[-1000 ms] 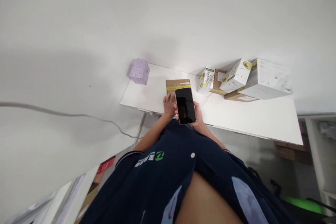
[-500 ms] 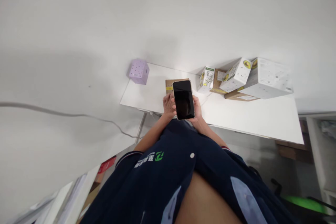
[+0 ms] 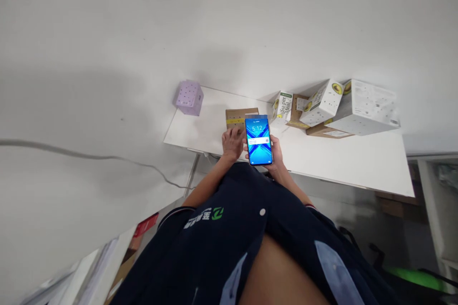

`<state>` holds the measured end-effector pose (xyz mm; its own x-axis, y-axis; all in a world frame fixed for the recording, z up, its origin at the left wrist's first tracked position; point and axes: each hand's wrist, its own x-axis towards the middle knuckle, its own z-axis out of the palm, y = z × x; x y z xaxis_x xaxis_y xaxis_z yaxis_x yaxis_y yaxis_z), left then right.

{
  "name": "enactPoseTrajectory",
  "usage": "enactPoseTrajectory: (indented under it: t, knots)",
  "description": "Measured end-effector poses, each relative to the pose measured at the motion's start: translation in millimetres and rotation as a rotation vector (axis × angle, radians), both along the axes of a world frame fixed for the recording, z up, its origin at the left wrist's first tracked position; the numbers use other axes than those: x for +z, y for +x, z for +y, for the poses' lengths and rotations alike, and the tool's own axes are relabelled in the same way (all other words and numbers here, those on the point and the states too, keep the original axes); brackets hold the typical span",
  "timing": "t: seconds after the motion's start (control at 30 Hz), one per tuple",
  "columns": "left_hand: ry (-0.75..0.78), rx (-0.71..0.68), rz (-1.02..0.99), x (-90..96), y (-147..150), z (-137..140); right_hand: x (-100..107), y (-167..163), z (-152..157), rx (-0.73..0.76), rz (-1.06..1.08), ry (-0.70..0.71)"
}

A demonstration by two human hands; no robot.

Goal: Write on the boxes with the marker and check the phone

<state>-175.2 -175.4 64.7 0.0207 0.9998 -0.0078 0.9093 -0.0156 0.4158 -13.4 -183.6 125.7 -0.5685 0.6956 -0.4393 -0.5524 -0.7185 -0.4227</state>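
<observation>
My right hand (image 3: 277,152) grips a smartphone (image 3: 259,145) from its right side, with fingertips showing at the left edge. The phone is tilted towards me, its screen lit blue with the time and a white notification bar. Left of it, my left hand (image 3: 232,144) holds nothing and lies with bent, slightly parted fingers at the near side of a small brown cardboard box (image 3: 235,115) with a yellow stripe. Whether those fingers press on the box, I cannot tell. The phone covers part of the box's right end.
A white table (image 3: 339,157) stands against the wall. On its left end sits a lilac box (image 3: 189,97). Towards the right are a small "Super Meal" box (image 3: 282,107), brown cartons (image 3: 297,109) and larger white avocado-print boxes (image 3: 372,107). A cable (image 3: 107,156) runs at the left.
The phone's screen has gone from black to lit. My right hand has moved the phone slightly right and down, away from my left hand, uncovering more of the cardboard box.
</observation>
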Motion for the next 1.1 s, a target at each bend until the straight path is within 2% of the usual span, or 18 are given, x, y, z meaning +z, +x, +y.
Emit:
enactPoseTrajectory:
  t: [0.1,0.17,0.27,0.33,0.4,0.47,0.53,0.63,0.77,0.87,0.97,1.03,1.1]
  knots:
    - [0.055,-0.042,0.065,5.8,-1.7,-2.5,-16.0,27.6,-10.6,-0.095,-0.108,0.033]
    - [0.048,-0.069,0.092,13.9,-4.1,-2.5,-33.6,49.9,-17.0,-0.183,-0.233,0.053]
    - [0.029,-0.135,0.123,28.3,-9.5,3.8,-69.2,83.0,-22.3,-0.278,-0.626,0.022]
    - [0.025,-0.17,0.142,36.3,-13.6,13.3,-94.2,100.5,-23.6,-0.217,-1.067,-0.017]
    - [0.013,-0.197,0.151,41.2,-17.2,26.5,-115.7,112.2,-25.2,-0.051,-1.525,-0.027]
    - [-0.019,-0.229,0.143,43.0,-19.6,41.6,-131.8,118.3,-28.9,0.043,-1.777,-0.055]
    - [-0.099,-0.255,0.137,42.4,-20.7,56.8,-143.2,120.7,-34.3,0.111,-1.92,-0.039]
    - [-0.239,-0.276,0.154,40.7,-20.0,75.4,-154.3,120.7,-41.0,0.266,-2.126,0.075]
    - [-0.287,-0.291,0.136,43.5,-19.8,85.0,-161.0,119.2,-40.8,0.335,-2.158,0.06]
    - [-0.231,-0.179,0.059,50.1,-28.4,80.3,-162.2,119.3,-39.4,0.33,-2.143,0.082]
    - [-0.151,0.067,-0.053,53.0,-47.7,73.4,-163.9,120.6,-41.2,0.28,-2.137,0.11]
    - [-0.048,0.259,-0.118,47.1,-63.3,71.0,-166.1,121.5,-43.4,0.259,-2.117,0.112]
    - [0.101,0.443,-0.163,32.0,-77.3,70.1,-168.5,121.8,-45.5,0.234,-2.104,0.125]
